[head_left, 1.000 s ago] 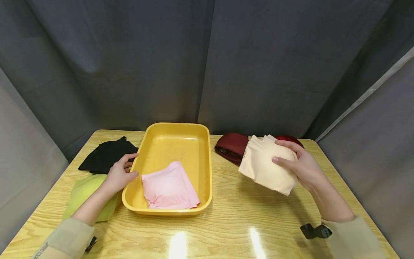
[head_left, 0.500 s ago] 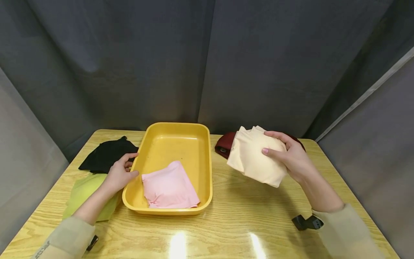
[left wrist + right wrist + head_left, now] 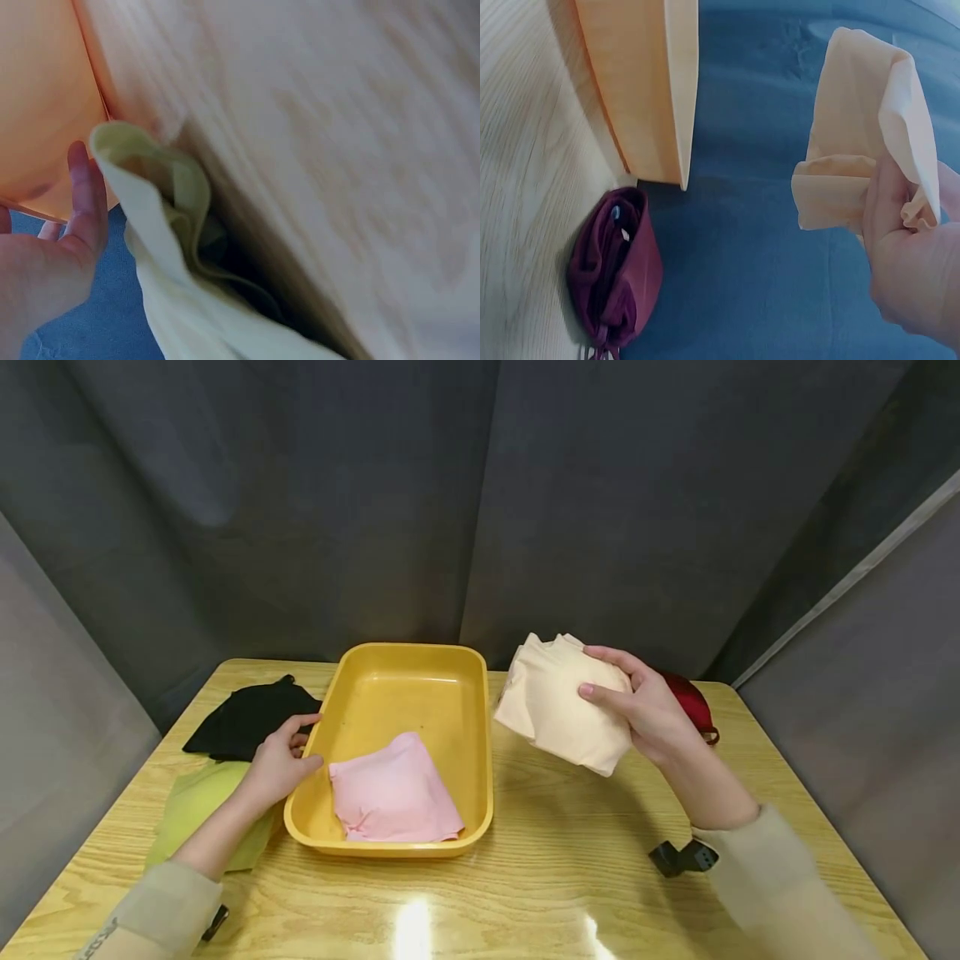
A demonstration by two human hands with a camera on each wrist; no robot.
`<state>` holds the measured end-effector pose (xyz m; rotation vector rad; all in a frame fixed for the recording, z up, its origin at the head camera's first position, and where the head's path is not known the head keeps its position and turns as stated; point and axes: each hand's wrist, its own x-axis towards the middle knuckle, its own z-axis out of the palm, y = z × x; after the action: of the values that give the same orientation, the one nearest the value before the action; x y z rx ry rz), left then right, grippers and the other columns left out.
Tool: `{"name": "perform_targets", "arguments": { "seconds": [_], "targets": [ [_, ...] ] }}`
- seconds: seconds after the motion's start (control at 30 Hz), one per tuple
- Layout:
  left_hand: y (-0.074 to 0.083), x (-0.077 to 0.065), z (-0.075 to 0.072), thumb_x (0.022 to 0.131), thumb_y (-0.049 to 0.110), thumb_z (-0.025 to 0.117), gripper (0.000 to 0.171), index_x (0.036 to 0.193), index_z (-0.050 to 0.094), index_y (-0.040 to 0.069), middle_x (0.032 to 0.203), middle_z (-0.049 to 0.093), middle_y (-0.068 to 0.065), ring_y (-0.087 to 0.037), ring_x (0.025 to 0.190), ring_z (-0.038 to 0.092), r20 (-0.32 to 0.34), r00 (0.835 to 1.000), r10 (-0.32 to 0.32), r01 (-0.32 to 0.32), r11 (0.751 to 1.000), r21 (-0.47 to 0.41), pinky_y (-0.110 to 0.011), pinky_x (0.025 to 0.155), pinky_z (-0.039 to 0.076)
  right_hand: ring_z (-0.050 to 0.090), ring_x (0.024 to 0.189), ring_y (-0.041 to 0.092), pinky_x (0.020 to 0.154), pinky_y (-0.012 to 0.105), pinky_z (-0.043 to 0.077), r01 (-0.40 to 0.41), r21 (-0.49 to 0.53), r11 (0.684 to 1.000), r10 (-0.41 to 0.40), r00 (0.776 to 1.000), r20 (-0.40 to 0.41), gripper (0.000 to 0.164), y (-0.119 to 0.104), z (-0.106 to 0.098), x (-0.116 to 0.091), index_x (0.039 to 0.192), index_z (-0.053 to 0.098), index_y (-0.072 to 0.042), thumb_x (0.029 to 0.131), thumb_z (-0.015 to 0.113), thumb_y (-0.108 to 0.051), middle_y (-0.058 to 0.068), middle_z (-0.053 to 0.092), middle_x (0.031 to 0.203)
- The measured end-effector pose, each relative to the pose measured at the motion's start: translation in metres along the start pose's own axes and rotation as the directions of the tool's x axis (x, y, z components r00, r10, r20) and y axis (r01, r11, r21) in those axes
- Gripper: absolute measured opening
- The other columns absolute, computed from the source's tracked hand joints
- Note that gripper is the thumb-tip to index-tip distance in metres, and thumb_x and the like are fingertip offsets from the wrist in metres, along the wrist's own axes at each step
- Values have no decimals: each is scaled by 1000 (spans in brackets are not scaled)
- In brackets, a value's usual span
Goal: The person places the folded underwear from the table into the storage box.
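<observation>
Only the pink garment [image 3: 393, 789] lay inside the yellow tray [image 3: 420, 702], towards its 6 o'clock end; the cream garment [image 3: 555, 693], pinched between the right hand's [image 3: 645, 702] thumb and fingers, hung above the table at the tray's 3 o'clock, not yet in; the left hand [image 3: 276, 764] gripped the rim at 9 o'clock; outside lay black cloth [image 3: 251, 720] at 9, green cloth [image 3: 191, 806] at 8, red cloth [image 3: 688, 702] and a maroon bundle [image 3: 619, 270] towards 3.

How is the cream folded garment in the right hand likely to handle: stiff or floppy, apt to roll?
The cream garment is probably soft and floppy, given its creased, gathered edges. Its loose folds may open if the right hand slackens. Its cornered outline makes rolling seem unlikely.
</observation>
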<state>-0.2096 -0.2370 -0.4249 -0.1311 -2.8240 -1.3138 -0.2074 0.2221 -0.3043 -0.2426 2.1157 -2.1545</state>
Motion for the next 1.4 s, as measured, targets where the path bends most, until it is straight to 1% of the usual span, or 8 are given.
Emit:
{"name": "perform_targets", "arguments": {
  "seconds": [0.23, 0.47, 0.67, 0.9, 1.17, 1.4],
  "targets": [
    [-1, 0, 1, 82, 3, 60, 61, 139, 40, 7, 116, 59, -27, -31, 96, 61, -7, 1000, -2, 2, 1000, 29, -35, 75, 53, 62, 89, 12, 69, 25, 55, -1, 59, 998, 1, 1000, -6, 53, -2, 18, 12, 132, 47, -12, 84, 67, -2, 7, 46, 121],
    [0, 0, 2, 82, 3, 60, 61, 139, 40, 6, 115, 60, -27, -31, 95, 62, -14, 1000, 7, -6, 999, 32, -35, 74, 54, 62, 87, 11, 69, 25, 55, 6, 93, 996, -4, 1000, -18, 53, -4, 34, 25, 130, 49, -13, 82, 68, 0, 6, 49, 119],
    [1, 0, 2, 82, 3, 60, 61, 139, 40, 6, 116, 59, -28, -33, 96, 62, -19, 1000, 8, -7, 999, 36, -38, 74, 55, 62, 84, 11, 68, 23, 54, -2, 106, 994, 5, 1000, -30, 53, 0, 45, 37, 130, 51, -14, 82, 68, 1, 5, 50, 117],
    [1, -1, 2, 82, 4, 60, 61, 140, 40, 7, 116, 59, -28, -32, 95, 62, -21, 1000, -2, 3, 999, 40, -36, 74, 54, 63, 85, 14, 70, 24, 55, -22, 118, 993, 24, 1000, -17, 56, 10, 58, 55, 132, 49, -13, 82, 68, 1, 6, 50, 117],
    [1, -2, 2, 81, 3, 60, 62, 139, 40, 5, 114, 60, -28, -34, 97, 63, -23, 1000, 13, -12, 999, 41, -39, 74, 55, 59, 94, 16, 72, 25, 55, -25, 129, 991, 27, 1000, -9, 58, 21, 68, 67, 134, 48, -14, 82, 67, 2, 7, 47, 124],
    [1, 0, 2, 81, 3, 60, 62, 140, 40, 5, 114, 60, -27, -32, 95, 64, -27, 1000, 15, -14, 999, 49, -38, 73, 55, 56, 101, 20, 75, 27, 55, -33, 113, 993, 28, 999, 41, 58, 28, 83, 75, 134, 48, -15, 82, 66, 4, 9, 46, 128]
  ]
}}
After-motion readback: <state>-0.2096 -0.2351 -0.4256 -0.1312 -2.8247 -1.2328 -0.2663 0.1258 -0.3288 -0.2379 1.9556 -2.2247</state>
